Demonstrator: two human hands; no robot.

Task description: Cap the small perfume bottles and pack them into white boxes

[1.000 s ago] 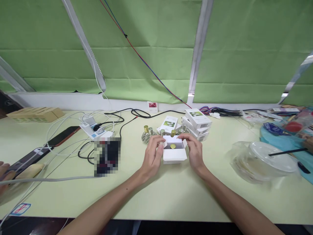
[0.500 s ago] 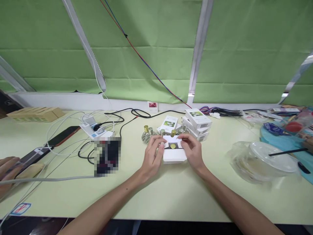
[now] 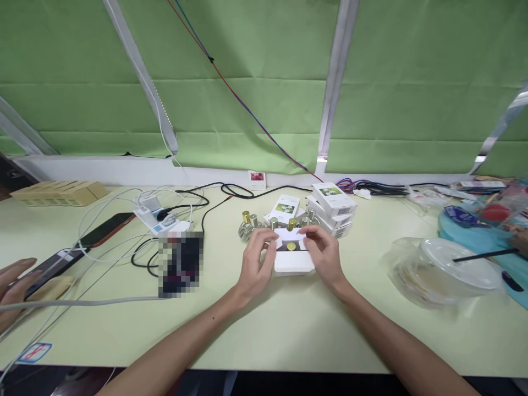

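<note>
A small white box (image 3: 294, 262), its top end open, is held between both hands above the table. Inside its opening shows the round gold cap (image 3: 291, 246) of a bottle. My left hand (image 3: 258, 258) grips the box's left side, with thumb and fingers at a small side flap. On the other side, my right hand (image 3: 324, 253) is closed on the right edge and flap. Just behind the box stand several glass bottles (image 3: 246, 228) with gold and silver caps, partly hidden by the box and fingers.
Closed white boxes (image 3: 334, 201) are stacked behind my right hand. Another white box (image 3: 284, 208) lies behind the bottles. At right sits a lidded plastic bowl (image 3: 462, 264) in a bag. Cables and a power strip (image 3: 159, 217) spread at left, near another person's hand (image 3: 16, 280).
The box's small side flaps have tilted inward a little under my fingers. At far left, the other person's hand has lifted its fingers slightly off a phone.
</note>
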